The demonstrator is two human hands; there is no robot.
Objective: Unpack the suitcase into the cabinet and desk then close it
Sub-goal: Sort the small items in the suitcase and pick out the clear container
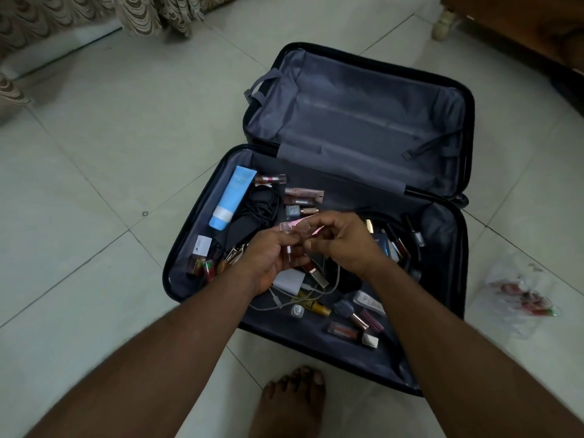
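Lying open on the pale tiled floor (pixel 104 172), one dark suitcase (pixel 471 128) showed two halves: the far half (pixel 357 121) held nothing but its grey lining and two loose straps, while the near half (pixel 202 222) carried a scatter of small cosmetics too many and too overlapped to count surely. Among them I could make out one blue tube (pixel 232 197) near the left wall, one tangle of black cable (pixel 262 205) just beside it, one white charger (pixel 289 281) with a pale cord trailing toward the near edge, one small white card (pixel 202 245), and one blue box (pixel 380 243) partly hidden behind the right hand. Two hands met above the middle of the near half. The left hand (pixel 271 259) had its fingers curled round a small clear-capped bottle (pixel 287 240), with perhaps a second item in the palm, though I could not tell. The right hand (pixel 344 245) pinched something small between thumb and fingers, with a pink packet (pixel 300 223) showing between the two hands; which hand held the packet was unclear. Both forearms crossed the near rim and covered several items beneath. To the right of the suitcase lay one clear plastic bag (pixel 518 295) with reddish pieces inside. One bare foot (pixel 294 403) stood on the tile by the near edge, patterned curtains (pixel 94 17) hung at the far left, and one wooden furniture piece (pixel 521 30) with a pale leg stood at the far right.
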